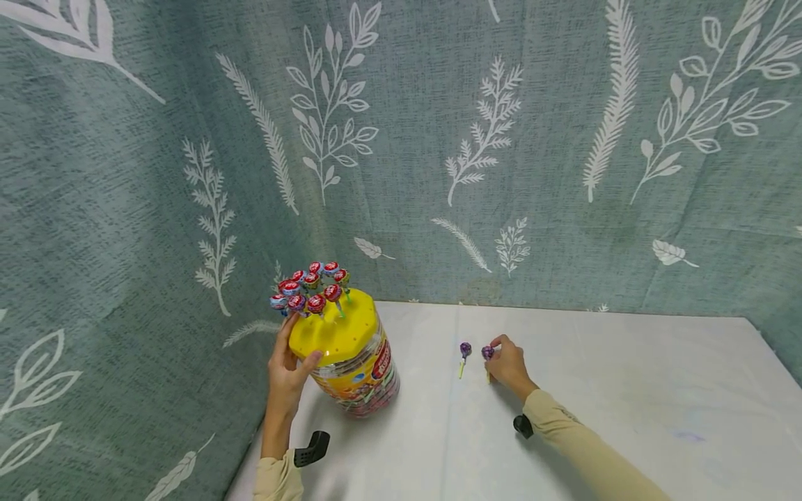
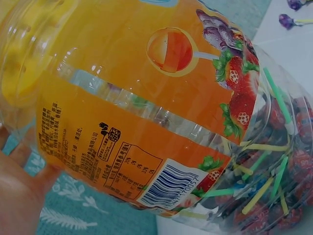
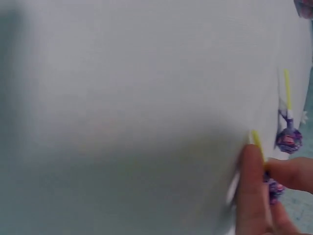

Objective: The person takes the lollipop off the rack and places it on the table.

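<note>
A clear plastic jar with a yellow lid tilts toward the left on the white table. My left hand holds it by the lid's edge, thumb at the front and fingers at the far left side. Several wrapped lollipops stand stick-down in the lid. In the left wrist view, more lollipops lie inside the jar's lower part. Further right, my right hand pinches a purple-wrapped lollipop with a yellow stick, low over the table. Beside it lies another purple lollipop.
The white table stretches to the right of the hands. A green cloth with white leaf prints hangs behind the table and along its left side, close to my left arm.
</note>
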`<state>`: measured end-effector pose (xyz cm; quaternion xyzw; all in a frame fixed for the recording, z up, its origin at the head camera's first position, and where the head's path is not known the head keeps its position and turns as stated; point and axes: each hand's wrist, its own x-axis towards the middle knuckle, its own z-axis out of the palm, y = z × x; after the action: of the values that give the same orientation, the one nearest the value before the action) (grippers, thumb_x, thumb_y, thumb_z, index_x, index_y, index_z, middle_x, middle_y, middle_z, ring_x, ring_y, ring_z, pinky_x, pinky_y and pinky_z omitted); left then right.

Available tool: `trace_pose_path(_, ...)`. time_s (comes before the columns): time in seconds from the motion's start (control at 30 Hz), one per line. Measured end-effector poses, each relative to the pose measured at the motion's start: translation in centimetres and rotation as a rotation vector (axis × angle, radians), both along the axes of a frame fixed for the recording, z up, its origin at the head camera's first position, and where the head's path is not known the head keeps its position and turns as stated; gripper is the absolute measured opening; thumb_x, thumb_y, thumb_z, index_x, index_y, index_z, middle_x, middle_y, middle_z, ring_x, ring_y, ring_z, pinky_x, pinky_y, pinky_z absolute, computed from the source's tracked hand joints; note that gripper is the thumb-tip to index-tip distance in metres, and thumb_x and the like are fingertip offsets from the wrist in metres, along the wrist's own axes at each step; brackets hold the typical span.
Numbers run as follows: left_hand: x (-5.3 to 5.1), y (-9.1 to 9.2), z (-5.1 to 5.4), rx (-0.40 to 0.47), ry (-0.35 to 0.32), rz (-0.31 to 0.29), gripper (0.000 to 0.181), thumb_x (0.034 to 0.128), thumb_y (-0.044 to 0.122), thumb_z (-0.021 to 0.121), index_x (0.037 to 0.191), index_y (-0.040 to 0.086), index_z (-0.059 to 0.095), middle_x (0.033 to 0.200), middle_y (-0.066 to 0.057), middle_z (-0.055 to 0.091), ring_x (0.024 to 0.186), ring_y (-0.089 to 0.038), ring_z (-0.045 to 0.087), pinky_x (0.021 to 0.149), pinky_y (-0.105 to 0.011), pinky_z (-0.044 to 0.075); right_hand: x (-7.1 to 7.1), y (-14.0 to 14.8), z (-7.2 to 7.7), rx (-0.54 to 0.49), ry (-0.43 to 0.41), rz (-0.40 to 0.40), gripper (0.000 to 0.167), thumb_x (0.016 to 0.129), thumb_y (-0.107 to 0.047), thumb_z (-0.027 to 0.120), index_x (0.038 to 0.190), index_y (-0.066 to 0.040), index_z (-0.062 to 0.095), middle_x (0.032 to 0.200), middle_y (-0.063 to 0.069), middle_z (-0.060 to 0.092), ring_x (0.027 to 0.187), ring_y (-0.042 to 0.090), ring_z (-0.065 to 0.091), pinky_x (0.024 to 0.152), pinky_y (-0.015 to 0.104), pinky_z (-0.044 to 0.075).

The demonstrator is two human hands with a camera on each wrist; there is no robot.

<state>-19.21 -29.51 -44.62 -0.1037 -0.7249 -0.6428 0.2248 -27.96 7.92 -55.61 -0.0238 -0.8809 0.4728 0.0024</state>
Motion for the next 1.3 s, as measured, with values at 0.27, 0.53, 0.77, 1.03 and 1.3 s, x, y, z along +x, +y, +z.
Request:
trace_pose_path(0.27,-0.1,0.0,-0.1,-0.011,0.010,0.000,0.074,0.0836,-0.010,0.060,0.148,0.013,0.032,0.155,-0.004,0.019,0.137,-0.021,0.028,0.105,-0.019,0.029,-0.3,0.3,2.6,0.129,-0.011,0.053,0.038,0.077,-0.007,0.070,0.108,0.003,0.049,0.071,0.010,0.052,0.059,0.022,0.048,0.053,0.033,0.041)
trace_pose_path(0.53,-0.2,-0.3,-0.1,-0.012,0.017,0.003,0.076,0.0817,-0.015,0.058,0.148,0.010,0.031,0.155,-0.005,0.018,0.137,-0.021,0.027,0.105,-0.018,0.029,-1.0,-1.5,8.5,-0.040,0.120,0.181,0.030,0.081,-0.006,0.071,0.107,0.000,0.057,0.081,0.011,0.056,0.065,0.020,0.055,0.056,0.031,0.047)
trace_pose_path(0.77,1.0,1.1,1.9,-0.007,0.008,-0.012,0.073,0.0828,-0.015,0.056,0.148,0.005,0.030,0.155,-0.010,0.017,0.138,-0.023,0.025,0.105,-0.019,0.028,-0.5,-4.1,13.5,-0.181,0.217,0.363,0.030,0.085,-0.005,0.068,0.112,-0.004,0.057,0.095,0.014,0.060,0.077,0.022,0.060,0.063,0.033,0.052)
trace_pose_path(1.03,0.7,0.8,1.3,-0.005,0.016,-0.010,0.073,0.0820,-0.016,0.057,0.147,0.004,0.031,0.154,-0.011,0.017,0.139,-0.023,0.024,0.106,-0.019,0.026,0.2,-8.5,17.6,-0.265,0.385,0.469,0.032,0.083,-0.002,0.070,0.112,-0.008,0.058,0.097,0.011,0.063,0.084,0.022,0.063,0.072,0.035,0.053)
trace_pose_path(1.3,-0.2,0.0,-0.2,0.013,0.024,-0.006,0.075,0.0818,-0.015,0.059,0.148,0.009,0.032,0.154,-0.005,0.019,0.138,-0.022,0.025,0.106,-0.019,0.027,0.3,-13.5,20.3,-0.317,0.460,0.572,0.038,0.085,-0.002,0.068,0.119,-0.008,0.053,0.101,0.009,0.060,0.089,0.022,0.063,0.075,0.031,0.053)
